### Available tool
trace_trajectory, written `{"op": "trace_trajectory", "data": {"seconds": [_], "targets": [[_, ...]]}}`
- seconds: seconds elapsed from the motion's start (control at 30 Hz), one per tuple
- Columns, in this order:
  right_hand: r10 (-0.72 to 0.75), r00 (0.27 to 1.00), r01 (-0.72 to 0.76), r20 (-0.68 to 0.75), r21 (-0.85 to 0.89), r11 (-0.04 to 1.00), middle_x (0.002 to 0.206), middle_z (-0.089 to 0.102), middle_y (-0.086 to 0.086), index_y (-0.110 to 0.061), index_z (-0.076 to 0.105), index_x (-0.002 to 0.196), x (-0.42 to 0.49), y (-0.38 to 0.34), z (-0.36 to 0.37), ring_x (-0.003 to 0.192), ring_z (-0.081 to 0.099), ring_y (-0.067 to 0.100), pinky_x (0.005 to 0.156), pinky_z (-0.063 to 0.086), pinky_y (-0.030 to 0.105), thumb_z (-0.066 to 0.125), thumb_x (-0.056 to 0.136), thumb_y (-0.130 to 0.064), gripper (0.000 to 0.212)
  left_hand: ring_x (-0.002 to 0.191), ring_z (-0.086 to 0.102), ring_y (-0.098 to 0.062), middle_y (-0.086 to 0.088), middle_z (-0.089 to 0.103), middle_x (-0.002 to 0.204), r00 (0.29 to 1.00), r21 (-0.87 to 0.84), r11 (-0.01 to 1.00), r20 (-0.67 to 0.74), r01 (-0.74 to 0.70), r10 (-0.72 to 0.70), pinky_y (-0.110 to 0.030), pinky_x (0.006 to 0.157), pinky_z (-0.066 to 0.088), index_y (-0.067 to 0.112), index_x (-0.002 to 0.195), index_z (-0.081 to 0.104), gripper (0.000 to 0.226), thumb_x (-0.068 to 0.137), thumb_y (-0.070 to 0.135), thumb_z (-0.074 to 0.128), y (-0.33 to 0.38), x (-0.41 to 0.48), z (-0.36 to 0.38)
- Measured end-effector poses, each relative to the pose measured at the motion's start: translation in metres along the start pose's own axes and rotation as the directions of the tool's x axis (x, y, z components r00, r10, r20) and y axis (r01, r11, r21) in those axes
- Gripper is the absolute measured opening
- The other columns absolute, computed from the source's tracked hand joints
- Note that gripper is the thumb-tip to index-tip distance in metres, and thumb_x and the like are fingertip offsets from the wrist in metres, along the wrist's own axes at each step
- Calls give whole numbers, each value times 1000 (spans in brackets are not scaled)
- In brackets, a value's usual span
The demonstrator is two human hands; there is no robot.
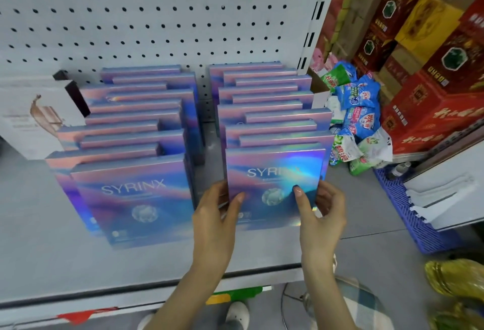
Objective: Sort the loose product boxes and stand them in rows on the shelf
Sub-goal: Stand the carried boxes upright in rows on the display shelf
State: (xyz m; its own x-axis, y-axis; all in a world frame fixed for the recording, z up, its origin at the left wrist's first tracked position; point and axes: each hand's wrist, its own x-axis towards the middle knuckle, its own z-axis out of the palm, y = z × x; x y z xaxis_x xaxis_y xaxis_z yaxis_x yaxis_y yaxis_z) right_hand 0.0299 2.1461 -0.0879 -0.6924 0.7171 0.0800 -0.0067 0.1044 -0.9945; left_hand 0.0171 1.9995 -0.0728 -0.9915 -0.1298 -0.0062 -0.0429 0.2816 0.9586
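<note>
1. While we look down at the shelf, we see both hands gripping the front box of the right row, which stands upright near the shelf's front edge.
2. Our left hand pinches the box's lower left edge, thumb lying on its face.
3. Our right hand clasps the lower right corner, thumb on the face, fingers wrapped behind.
4. At nine o'clock from this box stands the left row, its front box also reading SYRINX, a bare strip of shelf between the rows.
5. Behind the held box, toward twelve o'clock, the right row runs back to the pegboard, boxes upright and staggered.
6. At ten o'clock, beside the left row's far end, stands a white box.
7. At two o'clock, off the shelf, lie blue and green packets, with red cartons stacked beyond.
</note>
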Motion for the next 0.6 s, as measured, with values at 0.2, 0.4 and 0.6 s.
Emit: {"op": "trace_trajectory", "data": {"seconds": [0.2, 0.4, 0.6], "targets": [[83, 996, -81, 12, -130, 988, 108, 59, 4, -26, 53, 107, -16, 8, -8, 98, 56, 20, 91, 48, 37, 75, 81, -13, 36, 91, 61, 3, 16, 63, 105, 991, 102, 995, 132, -13, -1, 3, 76, 39, 43, 121, 46, 35, 93, 26, 55, 0, -14, -12], [-3, 998, -14, -65, -269, 963, 121, 50, 0, -14, 51, 128, -75, -8, -7, 109, 49, 17, 98, 41, 35, 68, 87, -16, 44, 115, 55, -6, 9, 56, 131, 952, 145, 985, 302, -89, 42, -26, 99, 45, 30, 139, 44, 57, 87, 53, 42, -6, -39, -72], [-29, 992, 50, 120, -177, 983, 111, 60, -2, -22, 51, 122, -180, -27, 55, 101, 60, 18, 79, 47, 12, 66, 89, -10, 39, 91, 62, 2, 20, 65, 102, 972, 101, 986, 207, -130, 107, -18, 82, 51, 43, 119, 54, 31, 90, 50, 50, -39, -64, -204]]}}
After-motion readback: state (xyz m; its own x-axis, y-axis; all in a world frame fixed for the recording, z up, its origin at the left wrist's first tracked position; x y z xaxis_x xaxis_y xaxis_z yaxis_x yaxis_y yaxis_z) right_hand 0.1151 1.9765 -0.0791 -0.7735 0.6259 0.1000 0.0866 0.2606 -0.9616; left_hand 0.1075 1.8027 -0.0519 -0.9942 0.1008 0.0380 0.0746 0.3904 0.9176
